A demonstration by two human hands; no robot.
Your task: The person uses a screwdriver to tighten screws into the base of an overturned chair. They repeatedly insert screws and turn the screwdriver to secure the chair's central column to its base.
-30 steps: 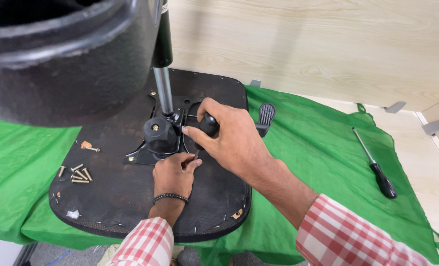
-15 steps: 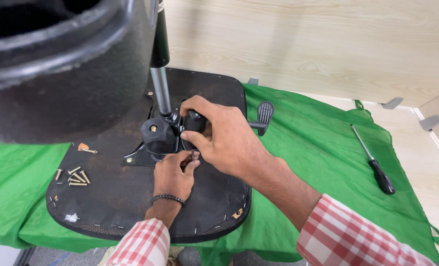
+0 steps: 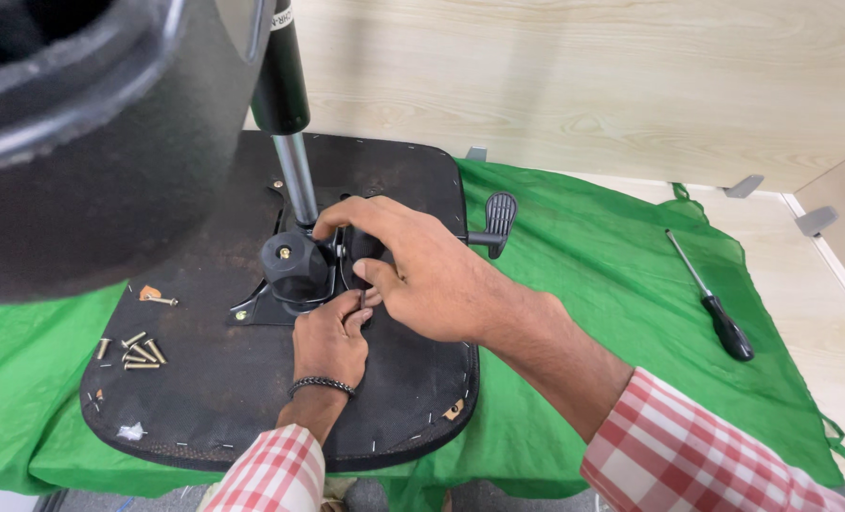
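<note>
An upturned black chair seat (image 3: 204, 398) lies on a green cloth (image 3: 583, 284). A black tilt mechanism (image 3: 299, 275) with a round knob and a chrome gas cylinder (image 3: 296, 175) is mounted at its middle. My right hand (image 3: 422, 275) reaches in from the right and grips the mechanism just right of the knob. My left hand (image 3: 332, 341) sits below it on the seat, its fingertips pinched on a small thin piece against the mechanism's lower edge. What that piece is stays unclear.
Several brass screws (image 3: 138, 351) lie loose on the seat's left side. A black lever paddle (image 3: 499, 216) sticks out to the right. A black-handled screwdriver (image 3: 716, 308) rests on the cloth at right. A large black rounded part (image 3: 90, 142) looms at upper left.
My right hand has shifted its grip a little to the left, closer to the round knob. My left hand stays in place under it.
</note>
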